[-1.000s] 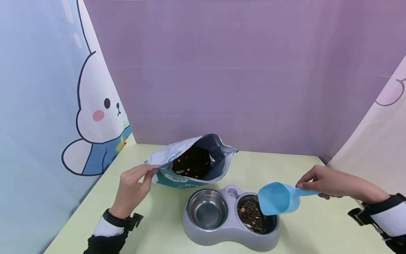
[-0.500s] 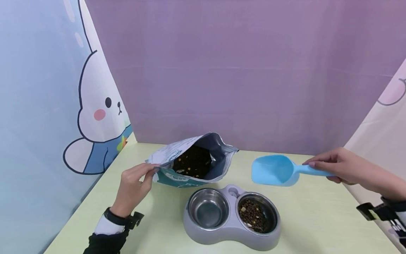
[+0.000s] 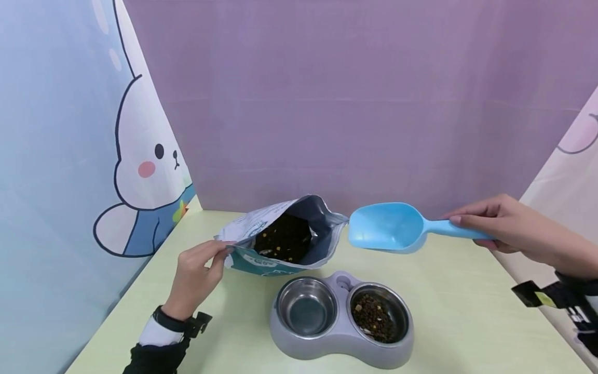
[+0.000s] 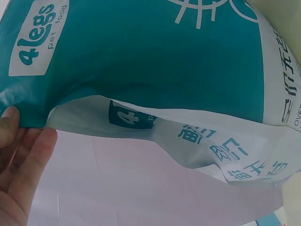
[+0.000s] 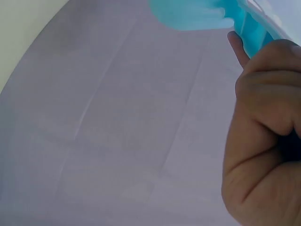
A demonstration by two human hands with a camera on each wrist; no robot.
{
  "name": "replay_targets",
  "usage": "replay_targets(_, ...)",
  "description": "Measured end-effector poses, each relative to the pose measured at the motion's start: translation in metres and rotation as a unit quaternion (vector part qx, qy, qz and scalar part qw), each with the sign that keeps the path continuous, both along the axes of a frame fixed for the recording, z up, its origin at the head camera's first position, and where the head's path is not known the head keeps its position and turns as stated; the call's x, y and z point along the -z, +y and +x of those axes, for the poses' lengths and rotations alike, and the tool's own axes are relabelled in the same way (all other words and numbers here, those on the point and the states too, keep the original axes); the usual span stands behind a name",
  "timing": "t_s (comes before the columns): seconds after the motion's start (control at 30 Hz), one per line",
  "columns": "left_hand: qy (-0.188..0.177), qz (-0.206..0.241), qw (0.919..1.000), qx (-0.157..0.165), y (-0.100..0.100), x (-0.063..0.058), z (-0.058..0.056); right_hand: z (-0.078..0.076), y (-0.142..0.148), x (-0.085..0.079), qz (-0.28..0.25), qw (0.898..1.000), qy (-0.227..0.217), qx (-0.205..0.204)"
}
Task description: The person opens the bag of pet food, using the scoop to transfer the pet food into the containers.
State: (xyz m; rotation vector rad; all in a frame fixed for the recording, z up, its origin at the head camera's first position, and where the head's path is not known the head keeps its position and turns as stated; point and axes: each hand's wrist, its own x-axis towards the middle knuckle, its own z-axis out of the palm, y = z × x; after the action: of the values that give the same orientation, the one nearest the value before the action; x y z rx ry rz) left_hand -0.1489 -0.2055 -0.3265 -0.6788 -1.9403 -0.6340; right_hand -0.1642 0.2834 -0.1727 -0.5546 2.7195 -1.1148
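Observation:
My left hand (image 3: 198, 278) pinches the left edge of an unsealed pet food bag (image 3: 266, 267), teal and white with a silvery lining. Dark kibble (image 3: 284, 240) shows inside its mouth. In the left wrist view, thumb and fingers grip the bag's rim beside the "4legs pet food" label (image 4: 40, 37). My right hand (image 3: 514, 228) grips the handle of a light blue scoop (image 3: 388, 227), whose bowl faces up with no food in it. The scoop's tip overlaps the bag's right corner in the head view. The right wrist view shows the scoop's underside (image 5: 193, 16) and the curled hand.
In front of the bag stands a lilac double pet bowl (image 3: 343, 345) on the pale yellow table (image 3: 458, 311). Its left steel bowl (image 3: 307, 307) holds no kibble; brown kibble (image 3: 374, 318) partly fills the right one. A purple backdrop (image 3: 355, 114) rises behind.
The scoop has left the right bowl, rising and moving back and left to the bag's right corner; it has turned from tipped over the bowl to level. The left hand and bag hold still.

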Motion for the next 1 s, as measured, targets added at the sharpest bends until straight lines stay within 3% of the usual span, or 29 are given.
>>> replay_targets(0.37, -0.005, -0.001, 1.0000, -0.001, 0.001, -0.001, 0.000, -0.002, -0.029, -0.012, -0.012, 1.000, -0.004, -0.024)
replay_targets(0.5, -0.009, 0.000, 1.0000, 0.001, 0.002, -0.001, -0.001, -0.001, -0.045, -0.017, 0.004, 0.999, 0.003, -0.048)
replay_targets(0.73, -0.012, 0.003, 0.9999, 0.007, 0.004, 0.000, -0.004, 0.000, -0.077, -0.024, 0.037, 0.998, 0.001, -0.057)
replay_targets(0.9, -0.014, 0.004, 0.9998, 0.012, 0.005, -0.001, -0.004, 0.000, -0.101, -0.026, 0.077, 0.993, 0.039, -0.077)
replay_targets(1.0, -0.018, 0.004, 0.9997, 0.013, 0.005, -0.002, -0.004, 0.003, -0.118, -0.026, 0.117, 0.984, 0.095, -0.091)
